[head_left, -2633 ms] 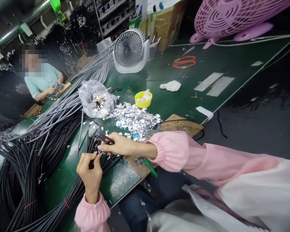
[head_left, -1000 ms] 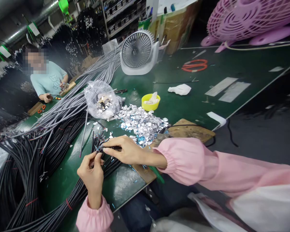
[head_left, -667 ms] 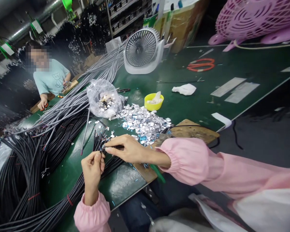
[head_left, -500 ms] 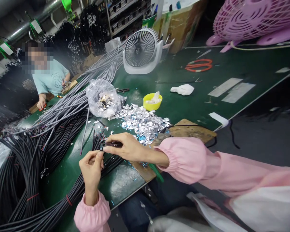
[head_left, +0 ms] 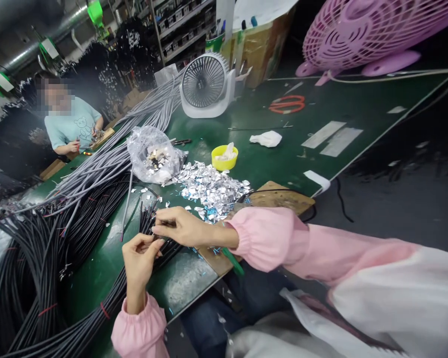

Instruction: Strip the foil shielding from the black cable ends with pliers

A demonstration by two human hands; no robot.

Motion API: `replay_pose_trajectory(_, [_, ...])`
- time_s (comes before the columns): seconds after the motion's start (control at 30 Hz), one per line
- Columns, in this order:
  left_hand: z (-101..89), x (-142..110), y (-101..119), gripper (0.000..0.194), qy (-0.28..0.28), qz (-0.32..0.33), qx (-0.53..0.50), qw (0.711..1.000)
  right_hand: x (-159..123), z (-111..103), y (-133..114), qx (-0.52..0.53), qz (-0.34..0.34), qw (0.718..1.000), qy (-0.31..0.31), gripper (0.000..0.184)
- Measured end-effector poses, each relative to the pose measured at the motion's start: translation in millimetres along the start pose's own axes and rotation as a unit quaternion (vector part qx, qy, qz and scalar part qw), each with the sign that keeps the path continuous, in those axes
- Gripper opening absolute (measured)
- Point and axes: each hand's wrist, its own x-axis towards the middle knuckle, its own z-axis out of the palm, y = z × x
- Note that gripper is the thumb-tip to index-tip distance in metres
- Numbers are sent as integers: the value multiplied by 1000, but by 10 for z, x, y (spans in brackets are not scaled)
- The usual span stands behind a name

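Note:
My left hand (head_left: 140,253) is closed in a pinch on the end of a black cable, near the ends of a bundle of black cables (head_left: 115,293). My right hand (head_left: 182,227) meets it from the right, its thumb and forefinger almost touching my left fingertips. A small dark tool (head_left: 168,223) shows in my right palm, mostly hidden by the fingers. Just beyond my hands is a heap of silver foil scraps (head_left: 212,186), mixed with blue bits.
Grey cables (head_left: 97,164) and more black cables cover the left of the green table (head_left: 261,164). A plastic bag of scraps (head_left: 153,156), yellow bowl (head_left: 227,163), small fan (head_left: 205,84) and orange scissors (head_left: 287,104) lie beyond. A co-worker (head_left: 74,122) sits at the far left.
My right fingers have closed in at my left fingertips, and the dark tool now shows less, tucked in my palm. The whole view has shifted slightly. The co-worker's hand has drawn back toward the body.

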Motion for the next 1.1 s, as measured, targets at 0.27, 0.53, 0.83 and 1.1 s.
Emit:
replay_pose_trajectory(0.27, [46, 1, -12, 22, -32, 62, 16, 997, 24, 41, -4, 91, 121, 987, 53, 32])
replay_pose_trajectory(0.53, [60, -30, -63, 18, -1, 58, -4, 998, 132, -298, -3, 222, 134, 932, 252, 36])
replay_pose_trajectory(0.83, [53, -16, -53, 22, 7, 24, -13, 1000, -3, -100, -76, -79, 16, 993, 80, 14])
replay_pose_trajectory(1.1, [72, -28, -43, 21, 13, 25, -18, 999, -4, -115, -67, -79, -13, 992, 97, 16])
